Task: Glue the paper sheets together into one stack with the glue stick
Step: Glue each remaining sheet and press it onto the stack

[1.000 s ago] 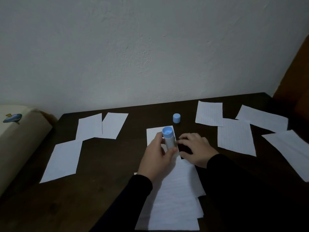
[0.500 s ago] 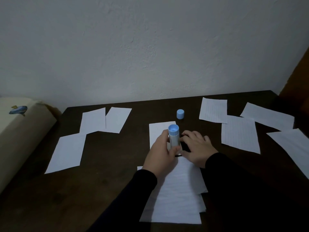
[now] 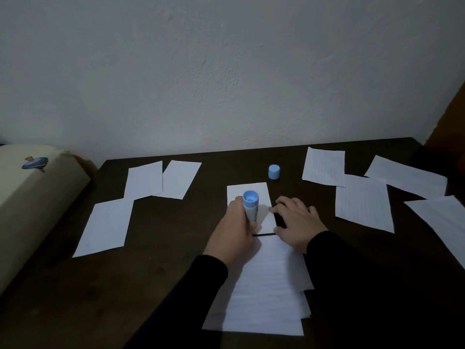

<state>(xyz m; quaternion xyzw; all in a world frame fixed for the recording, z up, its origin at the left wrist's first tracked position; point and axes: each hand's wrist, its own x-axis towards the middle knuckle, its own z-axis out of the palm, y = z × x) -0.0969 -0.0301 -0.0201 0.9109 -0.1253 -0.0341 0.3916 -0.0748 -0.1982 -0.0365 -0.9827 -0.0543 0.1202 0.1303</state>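
The fingers (image 3: 247, 224) of the left hand (image 3: 232, 238) are closed around the white-barrelled glue stick with the pale blue end (image 3: 250, 205), which is held nearly upright, its blue end tilted toward the camera and its lower end hidden behind the hand, so contact with the paper cannot be confirmed. The small white paper sheet (image 3: 251, 188) lies directly under and beyond the stick, its long axis running away from the person. The right hand (image 3: 295, 222) is just right of the stick; its fingers (image 3: 279, 206) are spread flat and pressed on the sheet's right edge and the dark wooden table (image 3: 176, 248), holding nothing. The left hand is judged the nearer to the sheet's unglued far end, so the coming stroke would run along that long axis.

Nearer the person than the stick, a pile of lined white sheets (image 3: 266, 293) lies roughly squared. The round pale blue cap (image 3: 274, 171) stands beyond the stick, a little right. Loose white sheets lie well left (image 3: 105, 225) and well right (image 3: 363, 202) of it.
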